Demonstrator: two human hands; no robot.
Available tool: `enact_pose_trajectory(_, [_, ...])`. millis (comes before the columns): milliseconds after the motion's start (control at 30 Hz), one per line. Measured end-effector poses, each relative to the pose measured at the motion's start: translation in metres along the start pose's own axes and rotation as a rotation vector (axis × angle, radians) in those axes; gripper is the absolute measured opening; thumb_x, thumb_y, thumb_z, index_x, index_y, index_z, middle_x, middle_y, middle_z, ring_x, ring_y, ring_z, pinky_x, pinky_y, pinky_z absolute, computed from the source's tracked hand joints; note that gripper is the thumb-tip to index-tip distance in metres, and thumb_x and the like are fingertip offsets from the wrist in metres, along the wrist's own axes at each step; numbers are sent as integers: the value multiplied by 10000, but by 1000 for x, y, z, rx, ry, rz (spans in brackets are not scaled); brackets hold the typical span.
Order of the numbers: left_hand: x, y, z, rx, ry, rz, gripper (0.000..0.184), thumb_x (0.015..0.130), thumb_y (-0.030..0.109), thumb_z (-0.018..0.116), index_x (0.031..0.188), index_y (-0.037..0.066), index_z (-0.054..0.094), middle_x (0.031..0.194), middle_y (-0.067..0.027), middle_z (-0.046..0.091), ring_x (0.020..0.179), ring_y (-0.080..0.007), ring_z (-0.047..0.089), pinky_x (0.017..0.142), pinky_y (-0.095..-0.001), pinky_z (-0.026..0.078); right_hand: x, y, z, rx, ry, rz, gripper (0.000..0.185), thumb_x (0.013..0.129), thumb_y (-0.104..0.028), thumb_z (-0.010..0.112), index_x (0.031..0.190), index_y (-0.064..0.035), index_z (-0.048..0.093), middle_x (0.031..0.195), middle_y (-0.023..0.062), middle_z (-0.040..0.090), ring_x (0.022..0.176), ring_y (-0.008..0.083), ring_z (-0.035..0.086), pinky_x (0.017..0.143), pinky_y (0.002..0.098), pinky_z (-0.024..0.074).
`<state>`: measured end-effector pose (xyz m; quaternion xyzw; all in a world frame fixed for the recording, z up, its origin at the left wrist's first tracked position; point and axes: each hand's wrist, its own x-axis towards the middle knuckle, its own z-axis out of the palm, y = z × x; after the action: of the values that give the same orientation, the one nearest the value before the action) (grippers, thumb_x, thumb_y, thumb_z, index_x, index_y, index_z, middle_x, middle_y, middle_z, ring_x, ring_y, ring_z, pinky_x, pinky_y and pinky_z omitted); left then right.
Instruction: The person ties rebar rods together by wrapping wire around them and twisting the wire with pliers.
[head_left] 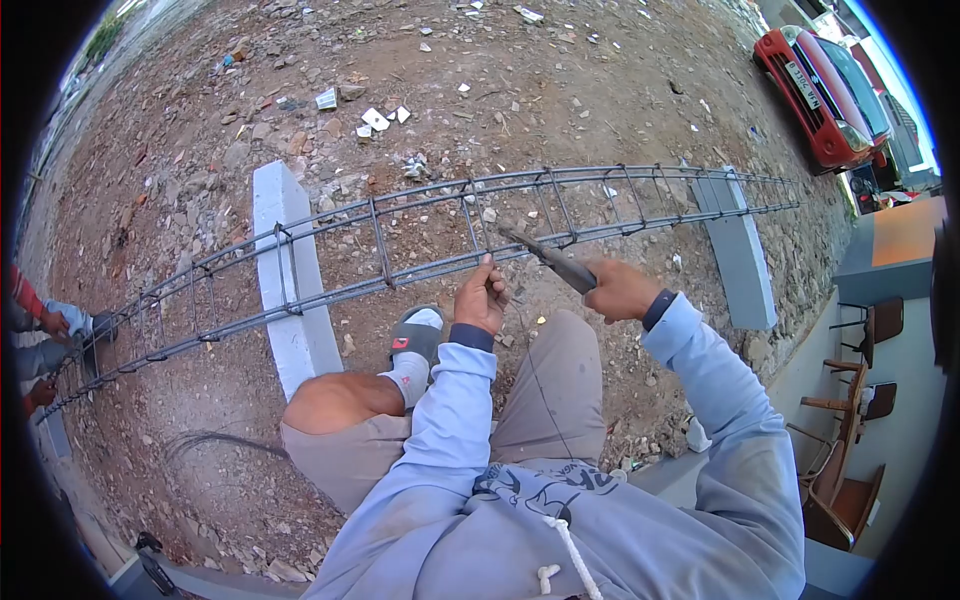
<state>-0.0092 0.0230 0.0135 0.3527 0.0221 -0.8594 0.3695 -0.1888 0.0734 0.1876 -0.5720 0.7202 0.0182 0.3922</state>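
A long rebar cage (382,240) of bars and square stirrups stretches across the view in front of me. My left hand (482,297) is closed just below its near bars, fingertips pinching a thin tie wire (537,378) that trails down toward my lap. In my right hand (618,290) is a pair of dark pliers (562,266), gripped by the handles. The jaws point left and reach the near bars beside a stirrup, close to my left fingertips. Whether they bite on wire there cannot be made out.
Two pale block supports, one left (285,215) and one right (738,250), sit under the cage. At the far left a co-worker's hand (55,323) is by the cage's end. Rubble covers the ground. A red car (825,95) and chairs (880,320) stand right.
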Motion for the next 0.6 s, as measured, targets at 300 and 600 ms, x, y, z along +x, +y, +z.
enact_pose_trajectory(300, [-5,-8,8,-16,47,92,134,899,250,583,831,135,566,655,59,532,556,-61,506,508,-214,440,-11,-22,0,-362,9,-28,666,695,-91,510,1350,-82,392,978,304,599,971,435,570,819,469,467])
enact_pose_trajectory(600, [-3,-12,7,-13,64,126,120,898,244,568,850,134,570,671,44,539,575,-82,515,520,-233,440,-9,-35,-5,-429,-45,-41,718,713,-113,548,1398,-181,343,982,325,534,866,447,581,794,462,485])
